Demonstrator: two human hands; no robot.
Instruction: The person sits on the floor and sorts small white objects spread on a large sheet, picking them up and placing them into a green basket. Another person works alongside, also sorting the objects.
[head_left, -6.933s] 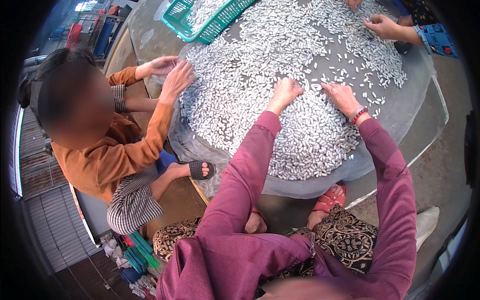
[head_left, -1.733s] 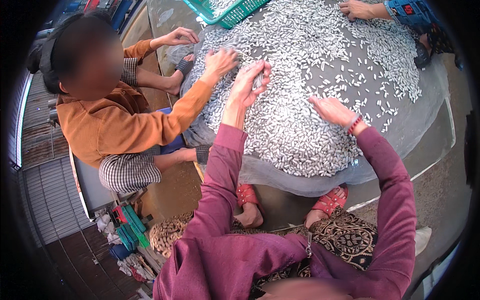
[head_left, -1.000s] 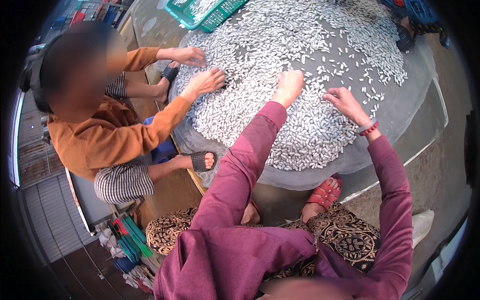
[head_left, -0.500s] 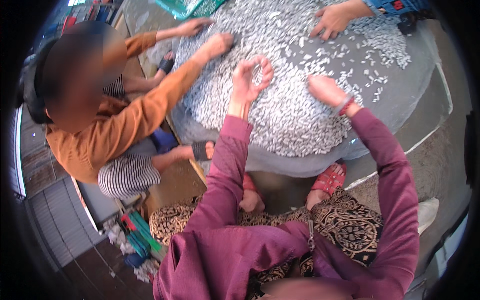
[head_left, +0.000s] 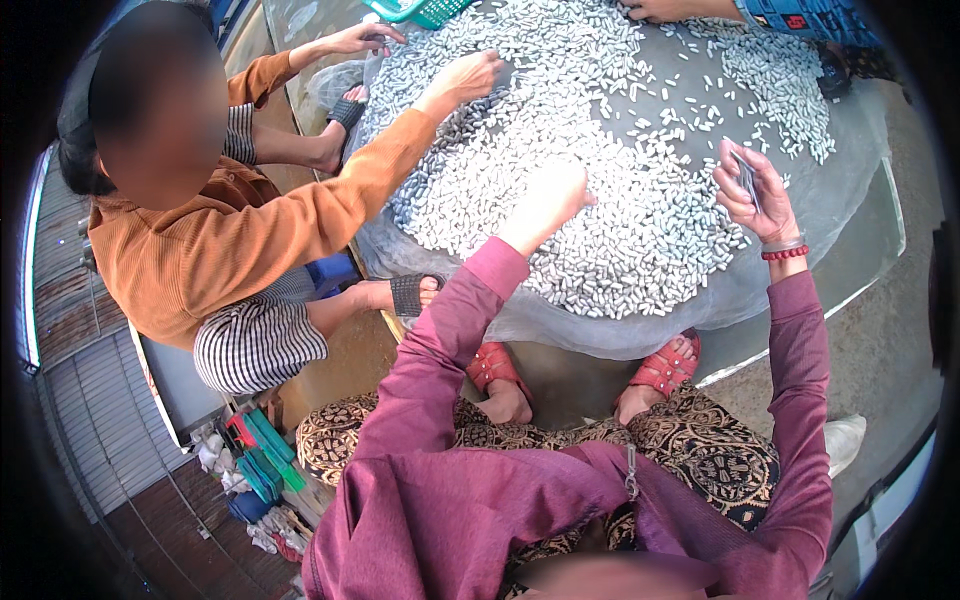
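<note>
While left hand (head_left: 548,200) hovers over heap of small grey fish (head_left: 560,170), fingers curled, we can't tell what it grips. Right hand (head_left: 752,190) raised near heap's right edge, pinching few dark fish (head_left: 748,178). Heap sits on grey sheet (head_left: 840,200); bare sheet open along right rim. Co-worker's hand (head_left: 470,75) presses heap's left edge; green basket (head_left: 425,10) at far edge.

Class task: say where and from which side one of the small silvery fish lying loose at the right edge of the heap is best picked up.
Pinch a loose fish across its narrow middle, coming from above: it is slim, lies flat on the sheet, and stands apart from its neighbours.
</note>
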